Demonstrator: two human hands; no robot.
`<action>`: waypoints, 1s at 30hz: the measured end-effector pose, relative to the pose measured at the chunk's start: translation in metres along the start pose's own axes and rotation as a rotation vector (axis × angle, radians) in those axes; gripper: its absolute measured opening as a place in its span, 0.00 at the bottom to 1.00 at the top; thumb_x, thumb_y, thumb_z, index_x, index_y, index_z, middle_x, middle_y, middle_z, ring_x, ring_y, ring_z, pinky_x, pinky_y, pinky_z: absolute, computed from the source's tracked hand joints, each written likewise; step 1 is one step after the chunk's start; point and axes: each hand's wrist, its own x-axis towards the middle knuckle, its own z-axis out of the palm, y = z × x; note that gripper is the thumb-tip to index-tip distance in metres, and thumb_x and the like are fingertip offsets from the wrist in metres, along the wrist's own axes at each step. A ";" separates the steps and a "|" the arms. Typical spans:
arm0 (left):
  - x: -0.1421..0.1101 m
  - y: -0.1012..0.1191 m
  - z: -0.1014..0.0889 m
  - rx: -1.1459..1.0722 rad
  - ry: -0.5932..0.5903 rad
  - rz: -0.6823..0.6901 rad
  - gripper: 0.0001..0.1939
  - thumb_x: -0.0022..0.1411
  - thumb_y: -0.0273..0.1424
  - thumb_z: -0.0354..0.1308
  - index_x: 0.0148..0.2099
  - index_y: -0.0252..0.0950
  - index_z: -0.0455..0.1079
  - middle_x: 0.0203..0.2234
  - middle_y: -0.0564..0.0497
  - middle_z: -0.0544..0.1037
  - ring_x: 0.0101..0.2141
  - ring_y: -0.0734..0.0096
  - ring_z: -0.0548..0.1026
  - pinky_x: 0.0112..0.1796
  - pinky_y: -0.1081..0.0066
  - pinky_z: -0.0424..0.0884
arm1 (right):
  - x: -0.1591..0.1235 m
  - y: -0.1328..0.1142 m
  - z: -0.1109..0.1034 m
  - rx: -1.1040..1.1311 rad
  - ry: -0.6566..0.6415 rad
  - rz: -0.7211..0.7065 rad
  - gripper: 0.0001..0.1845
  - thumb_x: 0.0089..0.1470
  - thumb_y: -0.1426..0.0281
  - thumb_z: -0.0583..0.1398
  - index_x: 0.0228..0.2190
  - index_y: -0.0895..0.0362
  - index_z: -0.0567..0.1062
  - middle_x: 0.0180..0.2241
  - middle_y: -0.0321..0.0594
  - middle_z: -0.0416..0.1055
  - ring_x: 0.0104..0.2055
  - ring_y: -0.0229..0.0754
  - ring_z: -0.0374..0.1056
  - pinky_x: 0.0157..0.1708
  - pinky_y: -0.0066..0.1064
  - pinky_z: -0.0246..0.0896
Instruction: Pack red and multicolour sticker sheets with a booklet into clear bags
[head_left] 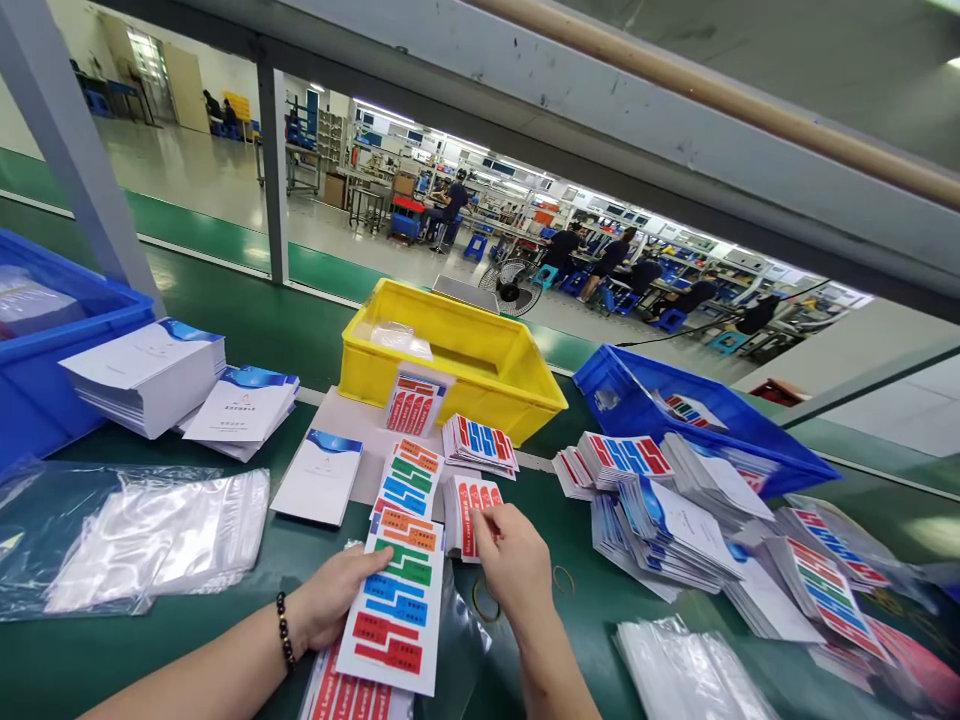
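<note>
My left hand (pixel 337 597) holds a tall label sheet (pixel 396 605) with orange, green, blue and red stickers, fingers curled under its left edge. My right hand (pixel 514 565) pinches the top card of a small stack of red label cards (pixel 469 510) in front of me. A second coloured label sheet (pixel 409 478) lies just beyond the held one. More red label sheets (pixel 349 697) lie under my left wrist. A stack of red and blue label cards (pixel 480 445) sits further back.
A yellow bin (pixel 517 385) stands at the centre back, blue bins at the left (pixel 45 400) and right (pixel 780 455). White booklets (pixel 150 375) are stacked on the left, clear plastic bags (pixel 157 545) below them. Fanned label cards and booklets (pixel 675 520) cover the right side.
</note>
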 end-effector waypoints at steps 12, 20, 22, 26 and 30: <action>-0.001 0.003 0.000 0.069 0.039 0.049 0.19 0.46 0.36 0.66 0.36 0.27 0.69 0.28 0.42 0.80 0.31 0.59 0.78 0.37 0.65 0.72 | -0.010 -0.004 -0.001 -0.413 -0.109 -0.078 0.10 0.49 0.71 0.54 0.20 0.57 0.70 0.24 0.45 0.68 0.26 0.45 0.65 0.25 0.32 0.54; 0.002 0.003 -0.004 0.001 0.051 0.070 0.17 0.53 0.35 0.61 0.40 0.26 0.69 0.30 0.40 0.80 0.32 0.59 0.78 0.40 0.62 0.71 | -0.016 0.004 -0.005 -0.053 0.191 -0.327 0.12 0.49 0.79 0.52 0.32 0.57 0.72 0.29 0.41 0.71 0.31 0.42 0.66 0.32 0.33 0.59; 0.005 0.001 -0.005 -0.012 -0.002 0.098 0.18 0.55 0.36 0.59 0.41 0.24 0.70 0.32 0.39 0.79 0.34 0.59 0.78 0.42 0.62 0.70 | -0.020 -0.009 -0.004 0.068 0.334 -0.455 0.13 0.51 0.78 0.54 0.37 0.56 0.72 0.30 0.42 0.70 0.33 0.43 0.66 0.33 0.36 0.58; 0.008 -0.004 -0.005 -0.080 -0.105 0.167 0.21 0.56 0.42 0.57 0.42 0.26 0.70 0.34 0.40 0.79 0.39 0.58 0.76 0.45 0.62 0.67 | -0.035 -0.046 0.005 0.174 0.303 -0.655 0.17 0.51 0.80 0.55 0.43 0.56 0.71 0.26 0.41 0.68 0.30 0.42 0.64 0.30 0.36 0.59; 0.007 -0.005 -0.004 -0.077 -0.103 0.179 0.21 0.55 0.42 0.58 0.40 0.28 0.71 0.34 0.41 0.79 0.40 0.58 0.75 0.45 0.63 0.67 | -0.046 -0.064 0.018 0.179 0.165 -0.781 0.12 0.53 0.78 0.53 0.39 0.60 0.71 0.23 0.41 0.68 0.27 0.41 0.62 0.26 0.34 0.56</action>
